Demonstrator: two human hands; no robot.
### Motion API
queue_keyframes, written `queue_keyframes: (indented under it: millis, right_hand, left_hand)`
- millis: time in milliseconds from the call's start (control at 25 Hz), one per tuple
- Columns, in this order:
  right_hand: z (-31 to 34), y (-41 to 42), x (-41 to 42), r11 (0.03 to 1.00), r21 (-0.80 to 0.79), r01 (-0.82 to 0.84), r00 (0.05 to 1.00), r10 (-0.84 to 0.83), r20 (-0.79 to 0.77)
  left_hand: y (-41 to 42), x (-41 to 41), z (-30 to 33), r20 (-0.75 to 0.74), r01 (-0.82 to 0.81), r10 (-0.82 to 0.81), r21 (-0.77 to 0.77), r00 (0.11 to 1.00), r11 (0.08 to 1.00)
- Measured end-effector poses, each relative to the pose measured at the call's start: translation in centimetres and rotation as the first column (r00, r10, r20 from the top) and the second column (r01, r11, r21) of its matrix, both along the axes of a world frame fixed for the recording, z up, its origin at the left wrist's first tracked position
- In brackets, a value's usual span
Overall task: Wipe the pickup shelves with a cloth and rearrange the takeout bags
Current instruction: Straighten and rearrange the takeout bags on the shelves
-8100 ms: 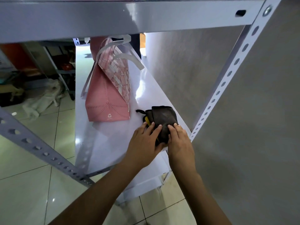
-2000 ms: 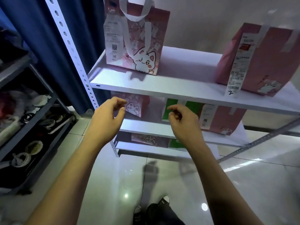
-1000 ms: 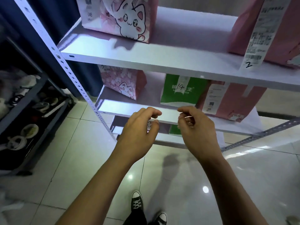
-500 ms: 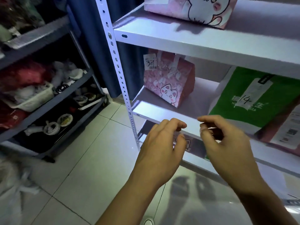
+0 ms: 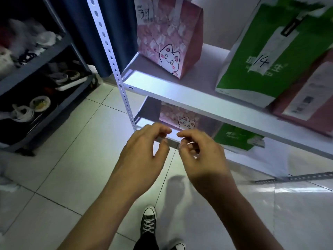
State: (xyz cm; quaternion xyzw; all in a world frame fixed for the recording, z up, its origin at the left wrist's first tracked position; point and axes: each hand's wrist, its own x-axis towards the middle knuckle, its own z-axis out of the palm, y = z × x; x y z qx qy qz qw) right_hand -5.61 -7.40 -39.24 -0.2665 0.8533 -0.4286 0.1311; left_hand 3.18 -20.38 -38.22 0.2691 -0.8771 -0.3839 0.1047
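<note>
- Left hand (image 5: 142,156) and right hand (image 5: 201,157) held side by side in front of the white metal shelving; fingers (image 5: 158,131) of both loosely curled, nothing in them. No cloth in view.
- Directly beyond the fingertips, on the lower white shelf (image 5: 173,135): a pink cat-print takeout bag (image 5: 182,118), upright, half hidden under the shelf above. Both hands about equally near; the left sits a little more in line with it.
- Right of that bag, beyond the right fingers: a green takeout bag (image 5: 237,137), long side along the shelf edge.
- Above the fingers, on the middle white shelf (image 5: 198,101): a taller pink cat-print paper bag marked "39" (image 5: 169,42), upright at the left end; a green paper bag marked "14" (image 5: 266,51) leaning; a pink bag with a receipt slip (image 5: 306,101) touching it on the right.
- Obstacles, by my reading: the middle shelf's front lip overhangs the lower bag, so a reach must go in low. The perforated white upright post (image 5: 115,69) stands just left of the left fingers.
- Far left: a grey rack of dishes (image 5: 41,83), well apart. Tiled floor (image 5: 63,177) and black sneaker (image 5: 148,222) below the hands.
</note>
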Motion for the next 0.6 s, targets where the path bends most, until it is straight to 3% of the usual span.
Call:
queue_keyframes:
  millis: [600]
  right_hand:
    - [-1.4,5.0,2.2,0.999,-0.04,0.034,0.999,-0.035,-0.025]
  left_hand:
    - [4.8,0.3,-0.8,0.069,0.101,-0.104,0.051,0.992,0.994]
